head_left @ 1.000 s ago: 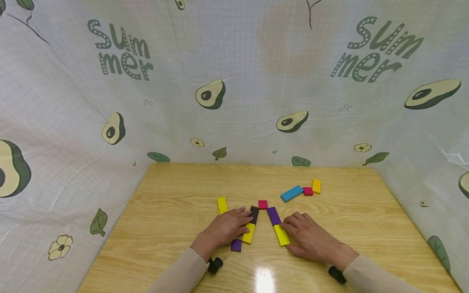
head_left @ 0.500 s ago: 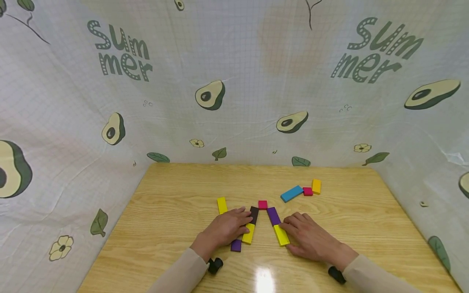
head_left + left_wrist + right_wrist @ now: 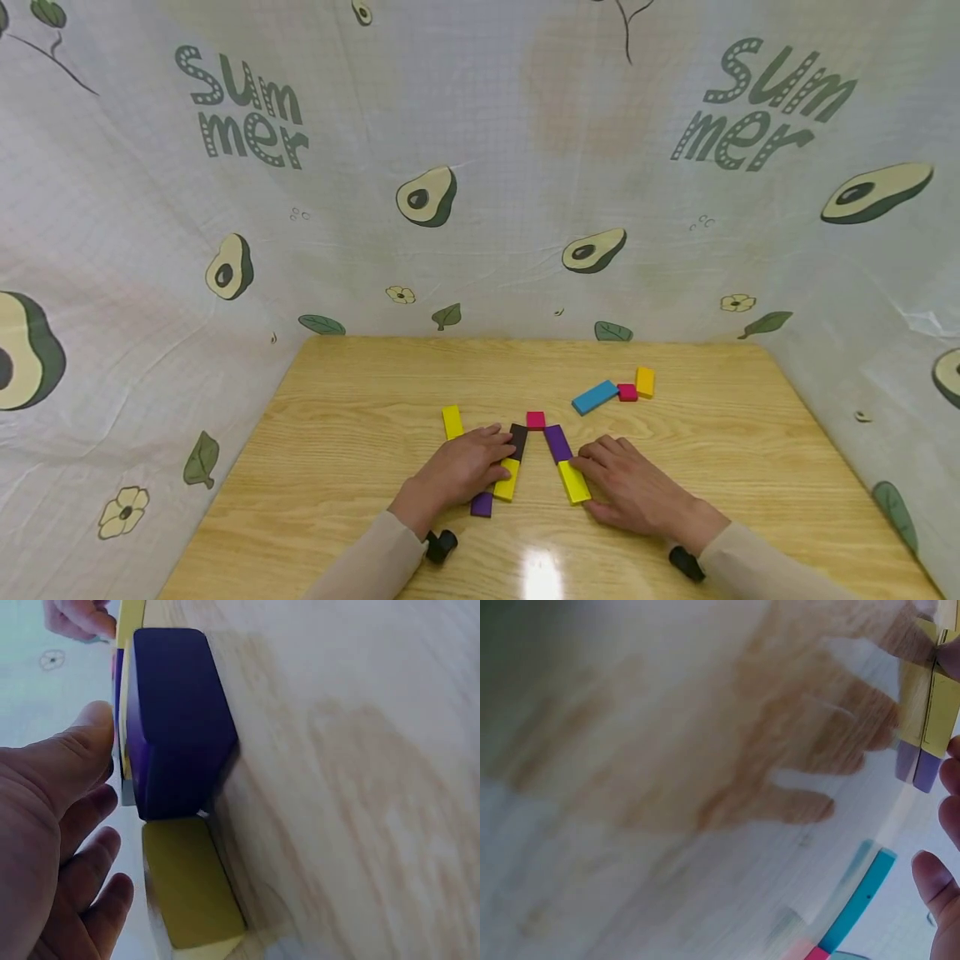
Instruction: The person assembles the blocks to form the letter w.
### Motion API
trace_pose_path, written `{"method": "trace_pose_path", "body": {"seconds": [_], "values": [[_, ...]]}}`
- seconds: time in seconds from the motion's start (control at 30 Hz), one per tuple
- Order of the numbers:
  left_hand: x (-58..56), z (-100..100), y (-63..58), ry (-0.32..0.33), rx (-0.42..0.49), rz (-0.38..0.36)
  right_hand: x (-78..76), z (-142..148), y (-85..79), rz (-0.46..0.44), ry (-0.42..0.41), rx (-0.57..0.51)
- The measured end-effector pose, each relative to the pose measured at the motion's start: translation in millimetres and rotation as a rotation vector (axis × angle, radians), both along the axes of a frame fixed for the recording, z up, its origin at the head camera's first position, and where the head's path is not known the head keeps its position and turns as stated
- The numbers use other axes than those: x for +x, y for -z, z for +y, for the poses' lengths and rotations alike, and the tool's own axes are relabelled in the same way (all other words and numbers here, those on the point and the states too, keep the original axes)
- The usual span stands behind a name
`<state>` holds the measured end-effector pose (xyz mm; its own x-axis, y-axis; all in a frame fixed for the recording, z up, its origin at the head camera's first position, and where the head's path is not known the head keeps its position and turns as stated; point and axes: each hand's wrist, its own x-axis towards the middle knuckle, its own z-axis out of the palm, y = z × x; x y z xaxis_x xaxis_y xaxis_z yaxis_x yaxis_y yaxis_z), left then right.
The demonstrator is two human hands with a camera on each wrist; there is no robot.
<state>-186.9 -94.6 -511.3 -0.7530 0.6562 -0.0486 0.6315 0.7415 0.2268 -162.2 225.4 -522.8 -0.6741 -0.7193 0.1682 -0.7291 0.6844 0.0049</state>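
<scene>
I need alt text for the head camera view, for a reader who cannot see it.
Two hands rest on a wooden table, the left hand and right hand touching two slanted rows of coloured blocks. A pink block sits between the rows' far ends.

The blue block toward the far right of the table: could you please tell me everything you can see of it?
The blue block is a flat, elongated rectangle in a bright sky blue, seemingly painted wood. It lies flat on the wooden table, angled with its right end farther from the person. That end meets a small pink-red block, which has a yellow block on its other side. Neither hand touches it; the right hand rests well nearer the person.
</scene>
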Motion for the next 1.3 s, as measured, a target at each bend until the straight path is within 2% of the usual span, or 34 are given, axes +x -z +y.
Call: {"method": "trace_pose_path", "body": {"seconds": [0.33,0.6,0.8,1.03,1.3], "values": [[5.1,15.4,-3.2,0.029,0.019,0.046,2.4,-1.3,0.1,-0.006,0.006,0.005],[11.5,38.7,3.6,0.1,-0.004,0.088,2.6,-1.2,1.7,-0.002,0.01,0.005],[13.6,51.3,5.7,0.184,-0.035,0.167,3.5,-1.2,1.4,-0.017,0.012,-0.003],[14.0,58.5,3.9,0.24,-0.064,0.18,2.7,-1.0,1.3,-0.002,0.008,-0.006],[14.0,62.1,5.1,0.261,-0.091,0.204,2.8,-0.8,0.6,-0.017,0.009,-0.008]]}}
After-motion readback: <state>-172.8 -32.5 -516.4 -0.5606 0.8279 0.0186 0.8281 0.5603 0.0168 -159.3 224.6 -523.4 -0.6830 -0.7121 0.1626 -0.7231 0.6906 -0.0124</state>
